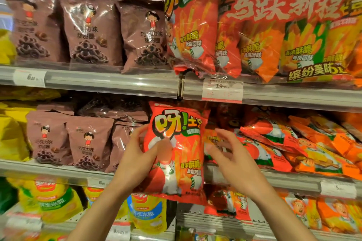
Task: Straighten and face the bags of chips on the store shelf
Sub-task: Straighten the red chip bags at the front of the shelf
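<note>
A red bag of potato-stick chips [182,143] stands upright in front of the middle shelf, its printed face toward me. My left hand [137,152] grips its left edge, thumb across the front. My right hand [231,154] hovers just right of the bag with fingers spread and loosely bent, holding nothing. Right of it, several red and orange chip bags [293,143] lie tilted and overlapping on the middle shelf.
Brown chocolate-ring bags [88,143] stand left on the middle shelf [274,180], with more [90,31] on the shelf above. Large red and orange multipacks [254,45] fill the upper right. Yellow bags [145,213] sit on the lower shelf. Price tags [222,90] hang on the shelf rails.
</note>
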The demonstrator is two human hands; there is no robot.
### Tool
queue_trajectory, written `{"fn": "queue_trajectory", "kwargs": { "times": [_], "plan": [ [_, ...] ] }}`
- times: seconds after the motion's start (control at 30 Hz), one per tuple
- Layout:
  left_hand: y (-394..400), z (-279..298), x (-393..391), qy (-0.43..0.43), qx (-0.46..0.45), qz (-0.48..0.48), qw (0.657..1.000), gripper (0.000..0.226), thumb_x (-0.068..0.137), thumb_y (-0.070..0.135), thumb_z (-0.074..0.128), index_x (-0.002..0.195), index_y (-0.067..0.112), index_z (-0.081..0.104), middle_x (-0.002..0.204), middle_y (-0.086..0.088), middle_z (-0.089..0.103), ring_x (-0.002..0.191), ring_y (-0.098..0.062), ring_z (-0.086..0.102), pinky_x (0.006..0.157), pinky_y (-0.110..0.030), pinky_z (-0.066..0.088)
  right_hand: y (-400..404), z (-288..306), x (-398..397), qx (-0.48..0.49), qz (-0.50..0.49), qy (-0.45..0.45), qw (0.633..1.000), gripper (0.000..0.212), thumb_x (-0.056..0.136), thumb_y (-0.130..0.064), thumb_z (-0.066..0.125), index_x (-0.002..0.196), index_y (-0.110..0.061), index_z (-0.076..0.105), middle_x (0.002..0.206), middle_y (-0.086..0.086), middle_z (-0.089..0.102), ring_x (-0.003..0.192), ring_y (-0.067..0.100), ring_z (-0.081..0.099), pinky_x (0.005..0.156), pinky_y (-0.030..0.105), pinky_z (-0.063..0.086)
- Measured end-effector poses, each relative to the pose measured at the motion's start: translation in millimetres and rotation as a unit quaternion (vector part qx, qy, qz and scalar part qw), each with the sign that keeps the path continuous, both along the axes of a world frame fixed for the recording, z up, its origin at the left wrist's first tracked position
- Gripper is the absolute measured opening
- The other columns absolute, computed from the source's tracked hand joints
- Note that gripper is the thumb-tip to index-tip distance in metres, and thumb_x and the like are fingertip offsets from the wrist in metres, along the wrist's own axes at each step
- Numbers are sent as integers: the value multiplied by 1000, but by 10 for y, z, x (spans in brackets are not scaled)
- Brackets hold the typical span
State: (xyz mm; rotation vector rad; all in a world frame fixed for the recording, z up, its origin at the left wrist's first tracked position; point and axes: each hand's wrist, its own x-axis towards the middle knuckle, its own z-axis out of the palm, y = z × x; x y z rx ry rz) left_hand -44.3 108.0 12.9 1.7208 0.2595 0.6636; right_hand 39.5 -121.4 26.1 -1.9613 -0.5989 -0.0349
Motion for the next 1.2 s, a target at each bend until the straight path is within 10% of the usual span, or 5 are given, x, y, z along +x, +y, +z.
{"fn": "queue_trajectory", "kwargs": {
  "times": [0.33,0.5,0.67,0.9,1.2],
  "plan": [
    [439,86,-96,-2,17,76,997,53,87,40,76,135,35,52,109,9,72,97,-12,73,90,-41,57,457,135,843,-325,-67,54,942,92,96,-70,32,150,5,29,149,25,45,135,37,47,104,39,40],
    [480,55,-84,3,28,75,997,59,85,47,75,138,35,49,109,13,70,93,-6,73,85,-37,59,496,9,929,-226,-82,99,966,70,93,-66,48,118,-1,52,117,21,59,108,29,59,88,34,42],
    [494,46,-110,-11,10,78,997,57,83,46,76,134,38,51,107,11,71,85,-4,74,78,-35,60,481,-81,799,-47,-106,91,989,87,88,-54,67,150,-5,33,143,13,53,131,31,51,109,43,43],
    [507,86,-107,-15,13,73,997,49,87,40,74,129,39,49,106,11,66,78,5,70,53,-11,52,619,-157,746,117,-140,29,983,61,90,-37,72,139,-18,43,110,-5,65,100,15,63,80,24,45],
    [485,72,-83,-7,24,74,997,58,83,47,75,135,40,48,109,12,67,83,7,70,66,-22,54,781,-198,984,-13,-212,-26,977,38,96,-23,60,107,12,65,127,32,58,106,47,61,94,49,49]
  ]
}}
